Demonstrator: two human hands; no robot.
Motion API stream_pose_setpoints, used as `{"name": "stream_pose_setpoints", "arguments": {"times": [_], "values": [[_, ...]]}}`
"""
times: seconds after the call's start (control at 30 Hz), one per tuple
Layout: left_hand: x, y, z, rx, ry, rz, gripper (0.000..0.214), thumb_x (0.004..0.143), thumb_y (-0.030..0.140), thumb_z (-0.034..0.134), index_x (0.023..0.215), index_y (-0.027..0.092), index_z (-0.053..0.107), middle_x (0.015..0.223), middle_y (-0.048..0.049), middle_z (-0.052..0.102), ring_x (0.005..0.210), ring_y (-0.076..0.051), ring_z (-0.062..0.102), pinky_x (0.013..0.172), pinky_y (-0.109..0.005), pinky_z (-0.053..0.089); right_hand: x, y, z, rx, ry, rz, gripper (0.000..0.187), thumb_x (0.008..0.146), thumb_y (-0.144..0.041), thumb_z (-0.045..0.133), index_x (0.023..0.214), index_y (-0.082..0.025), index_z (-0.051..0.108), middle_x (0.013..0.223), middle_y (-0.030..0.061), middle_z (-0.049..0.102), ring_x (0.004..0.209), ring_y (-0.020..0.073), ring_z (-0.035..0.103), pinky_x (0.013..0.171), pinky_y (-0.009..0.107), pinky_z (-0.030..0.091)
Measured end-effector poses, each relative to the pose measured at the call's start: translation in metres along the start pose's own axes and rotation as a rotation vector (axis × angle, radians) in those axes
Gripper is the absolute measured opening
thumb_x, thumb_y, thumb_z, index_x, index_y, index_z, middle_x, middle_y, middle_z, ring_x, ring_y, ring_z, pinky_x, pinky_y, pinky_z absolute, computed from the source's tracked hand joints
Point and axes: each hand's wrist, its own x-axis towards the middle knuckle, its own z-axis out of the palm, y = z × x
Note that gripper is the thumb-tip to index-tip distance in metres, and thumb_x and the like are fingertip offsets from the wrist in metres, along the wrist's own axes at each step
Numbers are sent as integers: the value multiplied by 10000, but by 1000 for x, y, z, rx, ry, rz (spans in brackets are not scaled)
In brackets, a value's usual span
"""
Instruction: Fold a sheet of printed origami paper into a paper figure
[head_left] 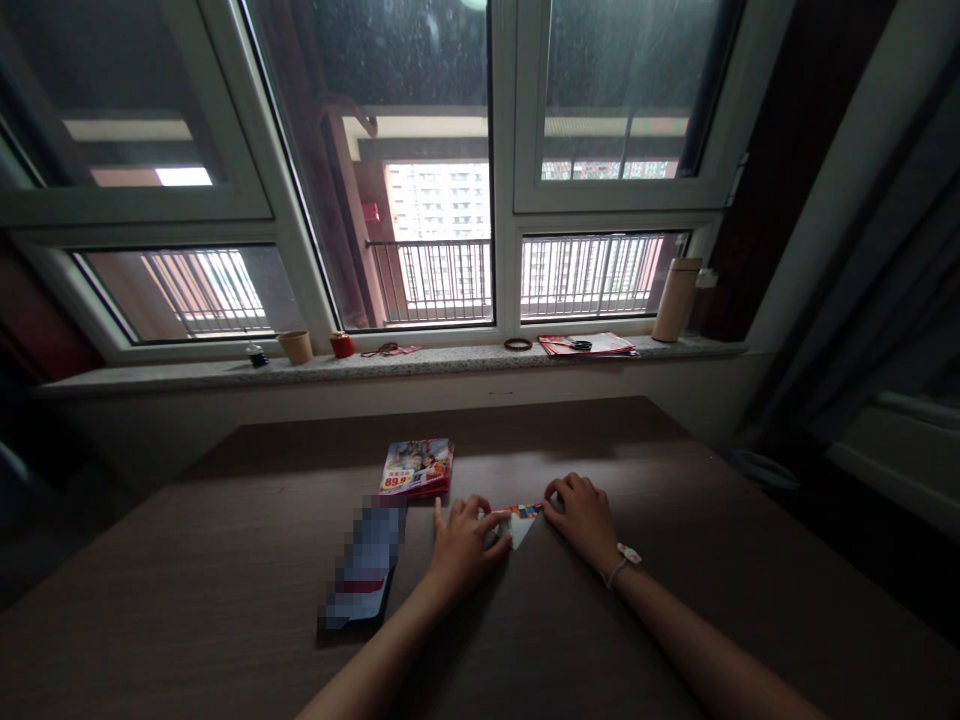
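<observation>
A small piece of folded paper (523,528), white with a colourful printed strip along its far edge, lies on the table between my hands. My left hand (463,548) holds its left part down, thumb and fingers curved over it and partly covering it. At the paper's right corner, my right hand (583,518) pinches the tip between thumb and fingertips. A bracelet (621,565) circles my right wrist. Just beyond my left hand sits a stack of printed leaflets (417,467). To the left of that hand lies a phone-like dark slab (366,570), its surface pixelated.
The brown table (225,540) reaches toward a stone windowsill (450,362). On the sill stand a tan cup (296,347), a small red jar (342,345), papers (600,346) with scissors (576,345) on top, and a tall beige bottle (676,300).
</observation>
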Motion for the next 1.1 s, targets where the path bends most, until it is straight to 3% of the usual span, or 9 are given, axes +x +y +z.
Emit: {"name": "stream_pose_setpoints", "arguments": {"times": [0.2, 0.63, 1.1], "values": [[0, 0, 0, 14, 3, 2, 311, 829, 427, 613, 1139, 443, 628, 1154, 7, 570, 1126, -251, 481, 1089, -672, 85, -2, -4, 0, -10, 25, -86, 182, 791, -404, 636, 881, -246, 641, 948, 31, 585, 966, 217, 511, 873, 338, 330], [0, -1, 1, 13, 22, 10, 304, 825, 429, 617, 1128, 433, 632, 1130, 9, 582, 1109, -250, 493, 1083, -681, 94, 2, 0, 1, -40, 2, 32, 138, 832, -367, 601, 903, -258, 647, 947, 31, 589, 949, 202, 522, 795, 303, 343], [-1, 1, -2, 0, 8, 1, 316, 830, 423, 609, 1145, 435, 626, 1155, 7, 574, 1133, -253, 481, 1091, -682, 42, 3, 2, -4, -15, 10, -22, 181, 910, -291, 474, 879, -224, 639, 953, 40, 603, 941, 190, 536, 805, 293, 369]]}}
